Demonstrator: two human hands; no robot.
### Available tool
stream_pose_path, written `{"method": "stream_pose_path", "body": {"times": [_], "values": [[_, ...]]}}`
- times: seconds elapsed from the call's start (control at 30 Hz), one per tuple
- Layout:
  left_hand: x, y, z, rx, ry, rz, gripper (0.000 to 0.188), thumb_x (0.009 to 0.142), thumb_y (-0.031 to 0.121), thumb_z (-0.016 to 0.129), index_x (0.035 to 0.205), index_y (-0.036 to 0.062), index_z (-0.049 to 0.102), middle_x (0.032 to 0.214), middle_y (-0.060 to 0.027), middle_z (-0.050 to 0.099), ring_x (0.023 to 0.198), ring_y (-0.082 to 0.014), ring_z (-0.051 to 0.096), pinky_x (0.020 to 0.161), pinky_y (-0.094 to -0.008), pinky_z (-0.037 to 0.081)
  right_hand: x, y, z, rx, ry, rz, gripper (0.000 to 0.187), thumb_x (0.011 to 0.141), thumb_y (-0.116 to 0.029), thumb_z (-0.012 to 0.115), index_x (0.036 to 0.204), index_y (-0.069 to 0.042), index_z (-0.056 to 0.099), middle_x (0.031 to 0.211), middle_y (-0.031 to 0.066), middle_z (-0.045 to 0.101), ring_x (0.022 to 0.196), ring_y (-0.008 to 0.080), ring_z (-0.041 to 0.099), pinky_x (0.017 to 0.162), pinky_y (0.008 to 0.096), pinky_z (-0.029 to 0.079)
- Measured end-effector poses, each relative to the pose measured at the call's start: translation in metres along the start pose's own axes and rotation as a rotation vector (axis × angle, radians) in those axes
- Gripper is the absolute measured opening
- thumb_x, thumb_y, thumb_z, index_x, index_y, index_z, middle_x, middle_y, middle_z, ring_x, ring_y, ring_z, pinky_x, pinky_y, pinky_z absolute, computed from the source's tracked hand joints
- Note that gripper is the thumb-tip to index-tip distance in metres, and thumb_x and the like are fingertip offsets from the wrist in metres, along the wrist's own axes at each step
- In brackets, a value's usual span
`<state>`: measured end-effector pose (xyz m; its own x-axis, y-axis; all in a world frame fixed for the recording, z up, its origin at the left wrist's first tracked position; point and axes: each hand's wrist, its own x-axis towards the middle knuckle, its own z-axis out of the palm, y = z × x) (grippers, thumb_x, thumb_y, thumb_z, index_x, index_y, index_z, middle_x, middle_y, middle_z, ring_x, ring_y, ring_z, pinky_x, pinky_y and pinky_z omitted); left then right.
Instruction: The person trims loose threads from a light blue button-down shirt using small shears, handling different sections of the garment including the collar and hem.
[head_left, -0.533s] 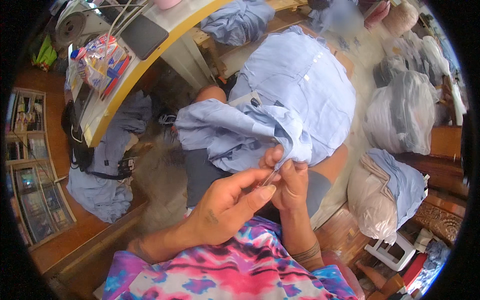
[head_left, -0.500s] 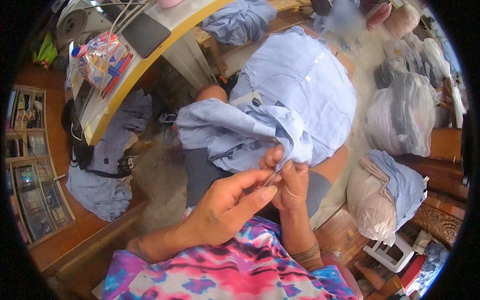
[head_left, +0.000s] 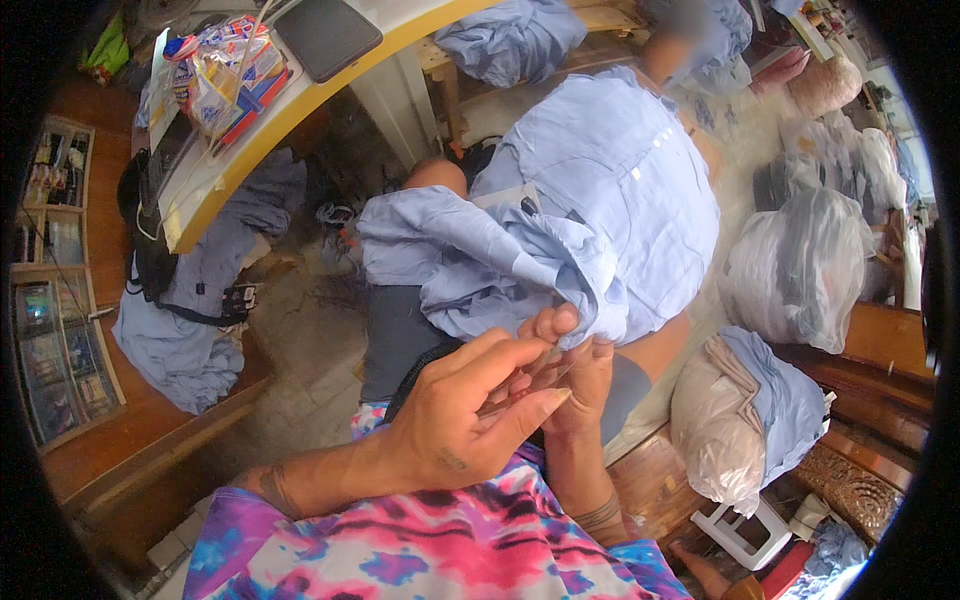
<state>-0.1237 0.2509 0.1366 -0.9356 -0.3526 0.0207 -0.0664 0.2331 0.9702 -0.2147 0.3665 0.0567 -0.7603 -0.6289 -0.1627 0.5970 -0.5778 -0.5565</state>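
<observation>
A light blue shirt lies bunched across my lap, over dark shorts. My right hand is closed at the shirt's near edge, its fingertips pinching the cloth. Close beside it on the left, my left hand is closed round a thin, shiny, pointed tool, whose exact kind I cannot make out. The tool's tip points toward the right hand's fingers, and part of it is hidden behind my left fingers. A large spread of light blue cloth with small pale buttons or tags lies just beyond.
At upper left, a white table with a yellow edge holds a phone-like dark slab and a colourful plastic packet. Filled plastic bags stand to the right, above a white stool. Blue garments hang at left.
The view has shifted slightly. My left hand has drawn a little back from the cloth edge with the tool, and the fingers of both hands have moved slightly apart.
</observation>
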Motion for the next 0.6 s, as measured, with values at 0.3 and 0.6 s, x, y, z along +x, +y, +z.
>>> {"method": "stream_pose_path", "body": {"times": [0.3, 0.6], "values": [[0.005, -0.012, 0.0, 0.018, 0.079, 0.074, 0.023, 0.086, 0.011, 0.077, 0.103, -0.0021, 0.068, 0.08, -0.0081, 0.065, 0.062, -0.0113, 0.055, 0.057, -0.0255, 0.044, 0.0, 0.004, 0.004, -0.018, 0.01, -0.02, 0.032, 0.095, -0.018, 0.075, 0.117, 0.003, 0.064, 0.106, 0.0131, 0.069, 0.088, 0.0181, 0.066, 0.075, 0.0312, 0.056], [0.013, -0.027, -0.006, -0.104, 0.035, 0.079, 0.019, 0.086, 0.01, 0.076, 0.098, -0.003, 0.067, 0.08, -0.0085, 0.064, 0.064, -0.0107, 0.055, 0.06, -0.0256, 0.045, -0.006, 0.002, 0.01, -0.222, 0.075, -0.039, 0.032, 0.099, -0.014, 0.069, 0.122, 0.006, 0.061, 0.115, 0.0161, 0.069, 0.089, 0.0183, 0.067, 0.081, 0.0325, 0.056]]}}
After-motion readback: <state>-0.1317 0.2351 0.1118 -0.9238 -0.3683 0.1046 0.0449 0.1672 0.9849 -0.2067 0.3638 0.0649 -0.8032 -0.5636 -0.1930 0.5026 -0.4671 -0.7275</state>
